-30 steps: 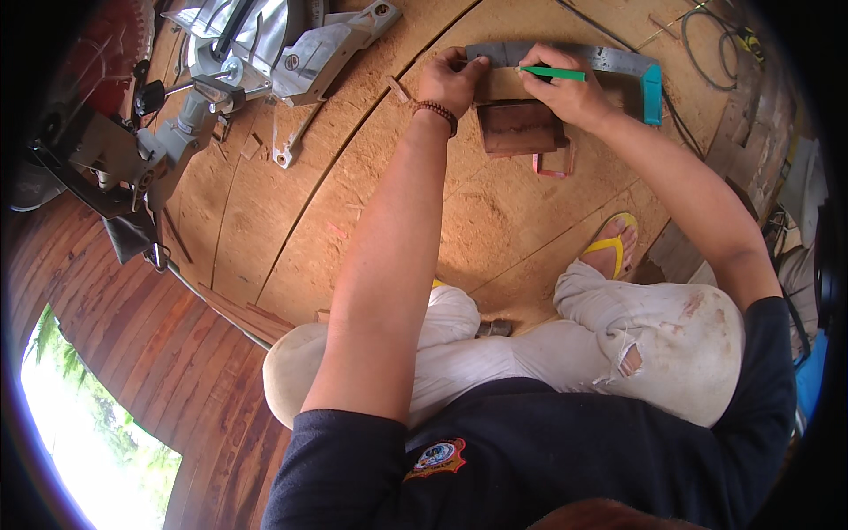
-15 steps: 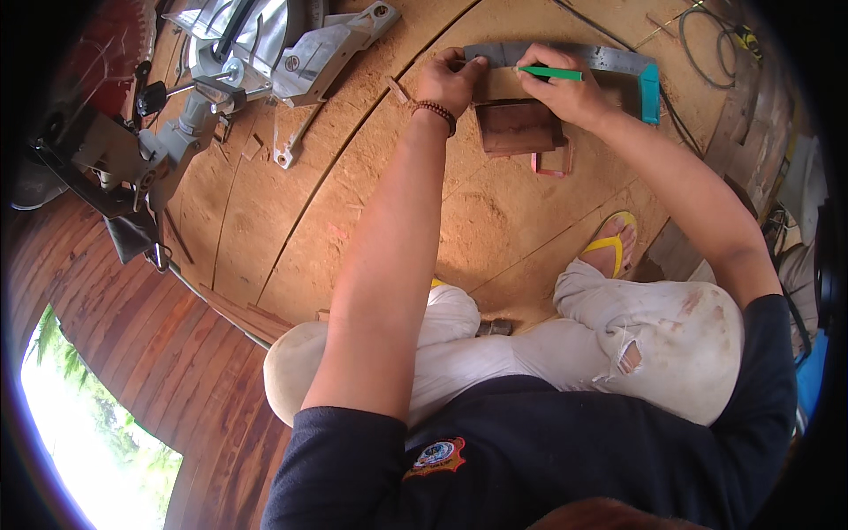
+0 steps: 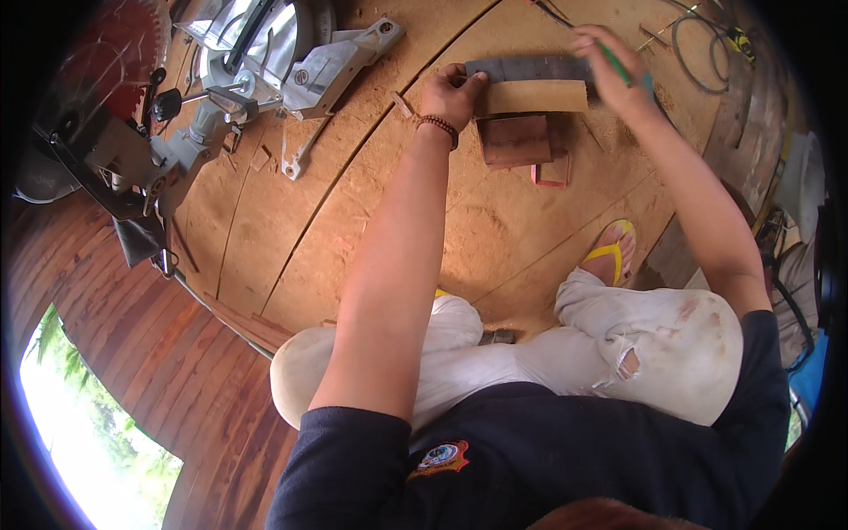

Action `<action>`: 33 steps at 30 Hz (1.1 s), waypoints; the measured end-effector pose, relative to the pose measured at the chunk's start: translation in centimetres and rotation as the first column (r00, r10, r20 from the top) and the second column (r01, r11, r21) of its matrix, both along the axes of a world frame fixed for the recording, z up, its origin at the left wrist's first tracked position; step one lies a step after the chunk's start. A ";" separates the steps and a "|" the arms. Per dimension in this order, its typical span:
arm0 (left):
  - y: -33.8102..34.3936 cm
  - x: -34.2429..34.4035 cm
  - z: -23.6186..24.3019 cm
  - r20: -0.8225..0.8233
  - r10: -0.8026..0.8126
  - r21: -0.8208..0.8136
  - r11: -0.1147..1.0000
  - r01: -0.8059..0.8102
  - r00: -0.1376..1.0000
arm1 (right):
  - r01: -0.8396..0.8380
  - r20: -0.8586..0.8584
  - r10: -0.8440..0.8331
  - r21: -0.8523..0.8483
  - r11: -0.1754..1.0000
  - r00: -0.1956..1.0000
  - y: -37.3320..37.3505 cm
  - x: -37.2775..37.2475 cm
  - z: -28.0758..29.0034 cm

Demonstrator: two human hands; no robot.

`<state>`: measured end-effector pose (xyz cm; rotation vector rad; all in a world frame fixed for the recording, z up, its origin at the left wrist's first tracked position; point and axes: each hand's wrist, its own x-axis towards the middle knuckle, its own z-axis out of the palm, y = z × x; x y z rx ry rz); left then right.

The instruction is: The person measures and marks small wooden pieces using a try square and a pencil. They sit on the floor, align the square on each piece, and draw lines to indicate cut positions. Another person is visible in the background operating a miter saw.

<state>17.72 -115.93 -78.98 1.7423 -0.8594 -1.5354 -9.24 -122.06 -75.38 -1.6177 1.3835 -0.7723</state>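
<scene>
My left hand [image 3: 455, 95] grips the left end of a short board, its thumb resting on top and its fingers curled at the far edge. The board has a dark grey upper strip [image 3: 530, 69] and a pale wood face [image 3: 534, 95]. To the right of the board, my right hand [image 3: 623, 84] is closed round a green pencil [image 3: 613, 62], somewhat blurred. A bit of the teal handle [image 3: 648, 82] of a square shows behind that hand; whether the hand also holds it is unclear, and its metal blade is hard to make out.
A reddish-brown wood block [image 3: 514, 141] lies just nearer than the board, with a small pinkish frame [image 3: 552, 170] beside it. A mitre saw [image 3: 208, 124] stands at the left. Cables [image 3: 698, 62] curl at the far right. My sandalled foot [image 3: 611, 253] rests on the dusty floor.
My right hand has lifted from the board's face and moved right with the pencil, which now points differently. The square's blade no longer shows lying along the board. My left hand stays at the board's end.
</scene>
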 end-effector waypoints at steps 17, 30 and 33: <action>0.4 0.1 2.9 0.544 -0.493 0.171 0.857 0.485 0.679 | 0.210 0.263 -0.432 0.591 0.779 0.863 3.4 -9.9 0.2; -0.4 -0.4 6.4 -0.037 -0.171 -0.148 0.975 0.164 0.985 | 0.149 0.594 -0.529 0.569 0.809 0.607 2.6 -9.2 2.4; -1.6 -1.1 8.7 -0.248 -0.076 -0.175 0.984 0.033 0.966 | 0.005 0.696 -0.477 0.563 0.827 0.537 3.2 -6.9 3.2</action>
